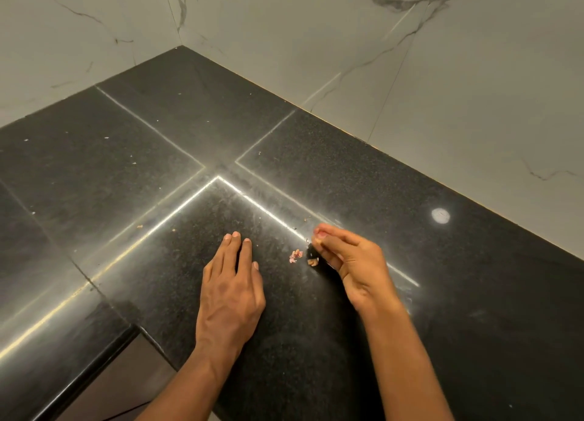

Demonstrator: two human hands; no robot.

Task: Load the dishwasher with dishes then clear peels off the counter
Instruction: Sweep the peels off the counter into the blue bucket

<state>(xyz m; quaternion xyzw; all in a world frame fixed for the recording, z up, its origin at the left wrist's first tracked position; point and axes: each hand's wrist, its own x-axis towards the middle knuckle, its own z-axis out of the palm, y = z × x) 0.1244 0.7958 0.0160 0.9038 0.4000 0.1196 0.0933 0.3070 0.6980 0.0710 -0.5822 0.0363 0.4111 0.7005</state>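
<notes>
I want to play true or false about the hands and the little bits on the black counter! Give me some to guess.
1. The left hand lies flat with straight fingers on the dark speckled stone counter. True.
2. The right hand lies flat too. False: its fingers are curled, fingertips pinched together.
3. Small pink peel scraps lie between the two hands. True.
4. A plate stands in the corner. False: no plate shows there.
5. The wall of white marble-look tiles has grey veins. True.
</notes>
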